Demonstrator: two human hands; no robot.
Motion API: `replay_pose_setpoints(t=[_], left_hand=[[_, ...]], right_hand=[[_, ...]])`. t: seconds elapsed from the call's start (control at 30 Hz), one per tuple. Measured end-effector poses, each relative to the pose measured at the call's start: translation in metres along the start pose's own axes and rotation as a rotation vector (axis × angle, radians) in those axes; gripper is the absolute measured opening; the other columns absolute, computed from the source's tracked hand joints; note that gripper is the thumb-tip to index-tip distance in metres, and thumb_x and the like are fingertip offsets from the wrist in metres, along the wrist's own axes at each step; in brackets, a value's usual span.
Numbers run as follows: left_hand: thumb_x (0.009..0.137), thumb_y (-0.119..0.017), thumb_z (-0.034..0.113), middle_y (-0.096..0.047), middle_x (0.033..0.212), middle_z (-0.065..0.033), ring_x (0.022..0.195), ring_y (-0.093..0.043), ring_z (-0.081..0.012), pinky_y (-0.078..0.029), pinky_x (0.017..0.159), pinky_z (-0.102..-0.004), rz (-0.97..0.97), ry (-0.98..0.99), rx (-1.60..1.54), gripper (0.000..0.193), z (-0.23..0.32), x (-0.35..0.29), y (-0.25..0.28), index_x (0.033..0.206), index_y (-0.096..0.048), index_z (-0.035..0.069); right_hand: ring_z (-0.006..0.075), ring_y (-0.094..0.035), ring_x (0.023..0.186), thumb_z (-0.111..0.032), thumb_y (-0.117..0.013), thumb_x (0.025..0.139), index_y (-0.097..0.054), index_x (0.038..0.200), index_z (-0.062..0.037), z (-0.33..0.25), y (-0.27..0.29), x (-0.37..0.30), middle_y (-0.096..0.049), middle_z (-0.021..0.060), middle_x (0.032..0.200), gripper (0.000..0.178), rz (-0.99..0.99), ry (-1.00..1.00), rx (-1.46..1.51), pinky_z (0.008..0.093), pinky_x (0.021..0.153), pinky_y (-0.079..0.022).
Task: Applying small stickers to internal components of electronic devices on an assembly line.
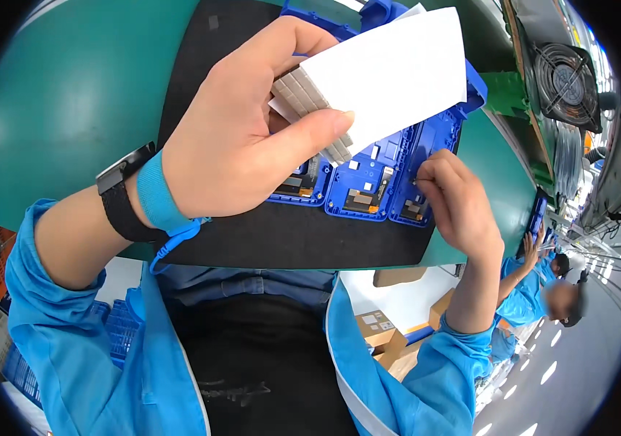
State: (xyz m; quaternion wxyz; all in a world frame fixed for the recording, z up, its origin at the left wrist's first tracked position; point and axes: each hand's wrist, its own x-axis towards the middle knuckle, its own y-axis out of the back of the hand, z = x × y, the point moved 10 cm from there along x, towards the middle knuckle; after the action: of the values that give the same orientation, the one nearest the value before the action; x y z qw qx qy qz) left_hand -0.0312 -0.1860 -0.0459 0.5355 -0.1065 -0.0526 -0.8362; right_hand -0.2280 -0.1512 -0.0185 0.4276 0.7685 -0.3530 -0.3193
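My left hand [234, 134] grips a white sheet [398, 76] by its near end, thumb on top. Along that end runs a block of small grey rectangular pads [305, 94]. Below the sheet, several blue plastic housings with dark and metallic inner parts lie side by side, partly hidden by the sheet and hand; a middle housing [358, 207] shows small white squares. At the rightmost housing [437, 134], my right hand [459, 203] is closed in a pinch over its near part. Whatever sits between those fingertips is too small to make out.
The housings lie on a black mat [267, 243] over a green tabletop [71, 102]. A fan [565, 83] stands at the far right. A cord hangs from my left wristband [156, 190]. To the right, a co-worker [521, 301] handles a blue item. Cartons [377, 327] sit below.
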Motion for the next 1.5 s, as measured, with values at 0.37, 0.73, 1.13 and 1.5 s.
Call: replay_pose_setpoints(t=[0.37, 0.73, 1.13, 1.5], left_hand=[[0.096, -0.066, 0.007, -0.065, 0.105, -0.0122, 0.095, -0.068, -0.0118, -0.055, 0.071, -0.0217, -0.025, 0.036, -0.060, 0.042, -0.005, -0.003, 0.000, 0.130, -0.043, 0.000], [0.092, -0.069, 0.000, -0.059, 0.095, -0.0048, 0.081, -0.055, -0.0033, -0.043, 0.067, -0.0194, -0.006, 0.193, -0.138, 0.034, 0.000, 0.000, 0.001, 0.118, -0.048, 0.000], [0.092, -0.068, 0.000, -0.061, 0.096, -0.0067, 0.082, -0.059, -0.0044, -0.047, 0.067, -0.0206, -0.009, 0.132, -0.198, 0.034, 0.001, 0.001, -0.003, 0.119, -0.047, -0.001], [0.092, -0.068, 0.000, -0.062, 0.096, -0.0068, 0.082, -0.060, -0.0052, -0.048, 0.067, -0.0211, -0.004, 0.117, -0.147, 0.033, 0.004, 0.002, -0.001, 0.118, -0.048, -0.001]], right_hand=[[0.0332, -0.057, 0.077, 0.010, -0.060, 0.083, -0.056, 0.091, -0.0002, 0.002, -0.005, 0.008, -0.055, 0.0139, 0.087, 0.013, -0.149, -0.010, -0.058, 0.0393, 0.066, -0.046], [0.0327, -0.057, 0.074, 0.007, -0.063, 0.084, -0.057, 0.090, -0.0005, 0.000, -0.004, 0.010, -0.055, 0.0134, 0.085, 0.011, -0.153, -0.012, -0.090, 0.0389, 0.064, -0.045], [0.0217, -0.059, 0.070, 0.010, -0.066, 0.083, -0.059, 0.090, 0.0023, 0.015, 0.000, -0.005, -0.060, 0.0109, 0.085, 0.013, -0.004, -0.069, 0.012, 0.0300, 0.062, -0.048], [0.0260, -0.054, 0.073, 0.011, -0.059, 0.085, -0.054, 0.088, 0.0024, 0.015, 0.002, -0.009, -0.055, 0.0127, 0.084, 0.010, -0.019, -0.048, 0.041, 0.0333, 0.067, -0.045]])
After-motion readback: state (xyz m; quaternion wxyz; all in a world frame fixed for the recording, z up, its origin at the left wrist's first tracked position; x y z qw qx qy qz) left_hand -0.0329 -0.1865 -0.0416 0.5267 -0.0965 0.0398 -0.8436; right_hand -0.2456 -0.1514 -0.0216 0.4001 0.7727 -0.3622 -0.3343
